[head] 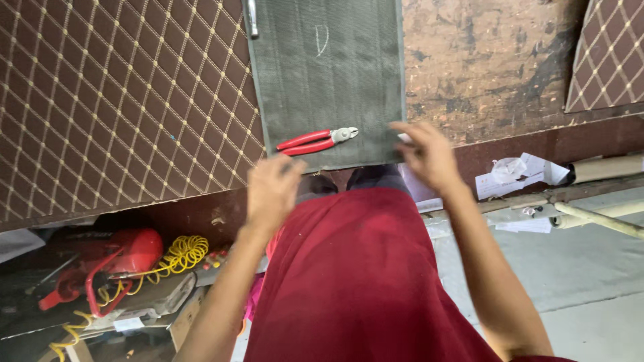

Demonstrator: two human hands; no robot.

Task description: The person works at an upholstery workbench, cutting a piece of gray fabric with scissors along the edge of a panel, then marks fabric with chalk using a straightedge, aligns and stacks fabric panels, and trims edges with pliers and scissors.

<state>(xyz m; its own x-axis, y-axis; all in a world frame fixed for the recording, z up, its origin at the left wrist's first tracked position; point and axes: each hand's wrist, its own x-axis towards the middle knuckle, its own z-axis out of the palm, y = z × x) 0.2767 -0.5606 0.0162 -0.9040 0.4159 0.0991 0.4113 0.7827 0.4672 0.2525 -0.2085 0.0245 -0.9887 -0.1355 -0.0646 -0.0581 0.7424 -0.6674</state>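
Grey woven mat [329, 80] is lying flat on the worn wooden workbench [496, 60], its near edge reaching the front lip of the bench, and a faint chalk mark is showing near its upper middle. The person's left hand [272, 191] is resting at the near left corner of that mat, fingers curled down over the edge; whether it is actually pinching the fabric I cannot tell from where I am standing. The right hand [426, 154] is hovering at the near right corner, fingers bunched around a small pale object [404, 138] that is poking out between them, too small to make out. Red-handled pliers [315, 141] are lying on the mat between the two hands, jaws pointing right, touched by neither hand. A silvery tool [252, 19] is sitting at the mat's upper left edge. Brown quilted sheeting [114, 100] with a diamond stitch is covering the bench to the left, just beside the mat. Below the bench, a red tank [131, 251] and a coiled yellow hose [184, 253] are sitting on the floor, and crumpled white papers [516, 174] are lying off to the right.
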